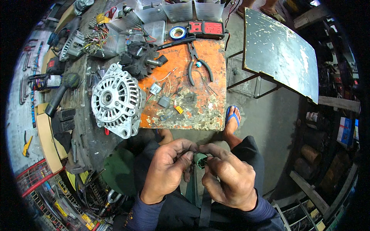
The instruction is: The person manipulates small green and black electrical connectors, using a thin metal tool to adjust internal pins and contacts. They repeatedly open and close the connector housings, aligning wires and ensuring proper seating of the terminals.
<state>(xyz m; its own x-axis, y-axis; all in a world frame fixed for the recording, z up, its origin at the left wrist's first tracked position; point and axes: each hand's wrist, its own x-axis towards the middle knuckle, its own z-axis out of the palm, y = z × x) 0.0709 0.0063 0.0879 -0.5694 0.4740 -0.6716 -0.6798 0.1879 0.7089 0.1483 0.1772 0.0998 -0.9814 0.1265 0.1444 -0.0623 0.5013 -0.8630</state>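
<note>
Both hands meet over my lap, in front of the bench's near edge. A small green round piece with a dark hollow end (pixel 200 158), perhaps a plug connector, sits between the fingertips. My left hand (pixel 166 166) is closed, pinching at its left side. My right hand (pixel 231 175) is closed too, fingertips at the piece's right side and open end. Whether the right fingers also hold something thin is hidden. On the worn orange bench top (pixel 196 115) lie a grey connector (pixel 164 101), a small yellow connector (pixel 179 110) and a light grey connector with wires (pixel 155 89).
An alternator housing (pixel 115 101) stands at the bench's left, a dark rotor (pixel 140 59) behind it. Black-handled pliers (pixel 198 64), a blue tape roll (pixel 177 33) and a red-black tester (pixel 206 29) lie farther back. Plastic bins (pixel 177 10) line the back. A scratched metal-topped table (pixel 279 54) stands right.
</note>
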